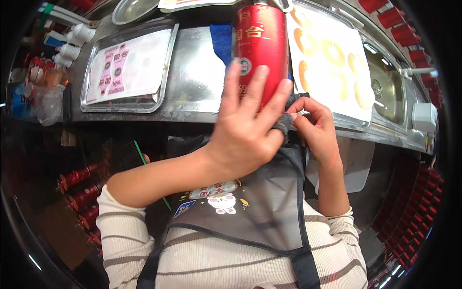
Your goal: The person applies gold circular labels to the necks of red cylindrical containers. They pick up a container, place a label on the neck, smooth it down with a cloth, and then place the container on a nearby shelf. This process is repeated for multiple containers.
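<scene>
A red bottle (269, 43) with gold print stands on the metal counter, over a blue cloth (220, 41). My left hand (245, 127) is across its lower front, with several fingers stretched and spread; whether they touch the bottle I cannot tell. Around a digit on the right side of that hand sits a dark grey knitted finger sleeve (283, 124). The thumb and forefinger of my right hand (317, 125) pinch together at the sleeve's edge. Another dark grey knitted piece (296, 98) shows just beyond them, partly hidden.
At the left, a metal tray (166, 72) holds printed pink and white label sheets (127, 67). A white sheet with orange ring shapes (332, 72) lies at the right, beside a metal sink (392, 106). Small white bottles (72, 41) crowd the far left. Red bottles (409, 202) line the lower right.
</scene>
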A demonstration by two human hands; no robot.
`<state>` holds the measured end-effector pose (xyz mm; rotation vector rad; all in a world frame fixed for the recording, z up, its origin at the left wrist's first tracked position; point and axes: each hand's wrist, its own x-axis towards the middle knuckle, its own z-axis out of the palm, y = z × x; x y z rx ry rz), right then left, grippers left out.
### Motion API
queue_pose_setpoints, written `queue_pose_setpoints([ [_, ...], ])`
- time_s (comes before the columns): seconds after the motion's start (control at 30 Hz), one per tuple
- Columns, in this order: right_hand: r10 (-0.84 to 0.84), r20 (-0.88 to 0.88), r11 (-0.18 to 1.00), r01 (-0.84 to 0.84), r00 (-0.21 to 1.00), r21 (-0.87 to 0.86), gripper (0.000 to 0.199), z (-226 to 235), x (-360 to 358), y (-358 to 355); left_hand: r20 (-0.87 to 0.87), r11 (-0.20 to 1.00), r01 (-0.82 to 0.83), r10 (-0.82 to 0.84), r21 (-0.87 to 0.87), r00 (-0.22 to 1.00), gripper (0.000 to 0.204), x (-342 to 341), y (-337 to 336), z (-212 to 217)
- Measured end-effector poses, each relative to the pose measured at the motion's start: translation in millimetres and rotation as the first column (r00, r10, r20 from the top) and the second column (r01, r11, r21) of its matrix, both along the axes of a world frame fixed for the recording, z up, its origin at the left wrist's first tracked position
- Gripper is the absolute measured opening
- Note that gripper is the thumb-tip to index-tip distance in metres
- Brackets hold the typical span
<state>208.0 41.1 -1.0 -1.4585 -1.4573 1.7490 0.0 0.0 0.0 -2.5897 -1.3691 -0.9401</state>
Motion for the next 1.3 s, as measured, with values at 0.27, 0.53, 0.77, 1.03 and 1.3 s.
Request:
queue_pose_setpoints([
  [0.27, -0.065, -0.062, 0.987, 0.073, 0.996, 0.14, 0.008, 2, -25, -6, 0.348, 0.99, -0.083, 0.116, -0.11, 0.93, 0.052, -35, 5, -23],
  [0.53, -0.091, -0.068, 0.984, 0.1, 0.994, 0.145, 0.009, 26, -23, -13, 0.346, 0.959, -0.074, 0.171, -0.275, 0.923, 0.046, -59, -37, -43],
  [0.77, -0.143, -0.13, 0.987, 0.151, 0.981, 0.051, 0.008, 15, -23, -6, 0.246, 0.981, -0.064, 0.109, -0.182, 0.963, 0.045, -50, -24, -29],
  [1.03, -0.101, -0.117, 0.994, 0.106, 0.988, 0.04, 0.008, 6, -24, -3, 0.056, 0.999, -0.017, 0.015, 0.032, 0.998, 0.02, -32, -3, -11],
  [1.3, -0.079, -0.086, 0.995, 0.083, 0.993, 0.047, 0.008, 3, -21, -3, 0.308, 0.986, -0.139, 0.161, -0.093, 0.938, 0.06, -32, 6, -29],
])
